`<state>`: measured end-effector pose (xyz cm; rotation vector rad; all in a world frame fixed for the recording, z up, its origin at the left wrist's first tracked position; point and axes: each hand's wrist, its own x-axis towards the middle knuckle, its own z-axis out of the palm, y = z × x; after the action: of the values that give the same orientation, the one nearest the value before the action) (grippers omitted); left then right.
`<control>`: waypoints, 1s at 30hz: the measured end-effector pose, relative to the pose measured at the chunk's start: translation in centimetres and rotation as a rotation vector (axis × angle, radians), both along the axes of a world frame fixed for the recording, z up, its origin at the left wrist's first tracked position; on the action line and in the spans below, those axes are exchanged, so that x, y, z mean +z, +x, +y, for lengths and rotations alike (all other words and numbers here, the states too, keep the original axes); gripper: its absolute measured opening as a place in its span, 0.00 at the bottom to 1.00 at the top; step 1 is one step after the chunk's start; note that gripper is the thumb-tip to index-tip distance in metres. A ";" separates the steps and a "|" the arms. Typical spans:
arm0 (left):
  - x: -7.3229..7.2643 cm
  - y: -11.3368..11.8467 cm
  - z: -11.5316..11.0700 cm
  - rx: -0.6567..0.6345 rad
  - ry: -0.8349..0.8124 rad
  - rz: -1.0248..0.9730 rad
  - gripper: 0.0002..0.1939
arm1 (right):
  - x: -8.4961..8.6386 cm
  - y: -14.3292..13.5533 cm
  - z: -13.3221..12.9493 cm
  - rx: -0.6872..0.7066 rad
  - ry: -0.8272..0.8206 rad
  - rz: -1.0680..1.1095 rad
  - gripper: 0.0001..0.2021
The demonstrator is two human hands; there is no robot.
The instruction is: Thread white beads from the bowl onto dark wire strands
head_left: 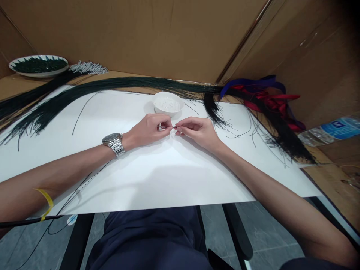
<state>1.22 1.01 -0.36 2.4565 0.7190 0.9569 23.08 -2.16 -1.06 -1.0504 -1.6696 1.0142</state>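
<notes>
My left hand (156, 128), with a metal watch (114, 142) on its wrist, is closed in a pinch over the white tabletop. A thin dark strand with small beads seems to show between its fingers. Close beside it on the right, my right hand (197, 130) pinches the dark end of something thin; the fingertips of both hands nearly meet. Just beyond them stands a white bowl (168, 103) holding small clear or white pieces. Dark cords (97, 173) trail from below my left wrist toward the table's front edge.
Long bundles of dark strands (135, 82) lie across the back. At the back left are a plate (39, 74) of green pieces and striped sticks (88, 68). Red ribbon (277, 103), purple ribbon (253, 81) and a plastic bottle (334, 129) lie at the right. Cardboard walls (126, 37) stand behind.
</notes>
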 end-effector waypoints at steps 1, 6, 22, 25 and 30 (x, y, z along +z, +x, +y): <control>0.0 0.0 0.0 0.000 0.003 0.001 0.05 | 0.0 0.0 0.0 -0.003 0.002 -0.005 0.07; 0.0 0.1 -0.1 -0.011 0.038 0.020 0.05 | 0.2 -0.1 -0.2 -0.013 0.082 -0.098 0.05; -0.2 0.0 -0.1 -0.025 0.038 0.025 0.04 | 0.6 -0.2 -0.6 0.008 0.104 -0.234 0.07; -0.2 0.0 -0.1 -0.029 0.026 0.017 0.04 | 0.4 -0.2 -0.5 -0.002 0.051 -0.174 0.08; 0.0 0.0 -0.1 -0.021 0.033 -0.003 0.04 | 0.3 0.0 -0.2 -0.037 0.049 -0.228 0.07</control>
<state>1.21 0.90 -0.41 2.4852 0.6807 0.9722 23.07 -2.38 -0.74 -1.1956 -1.8406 0.8501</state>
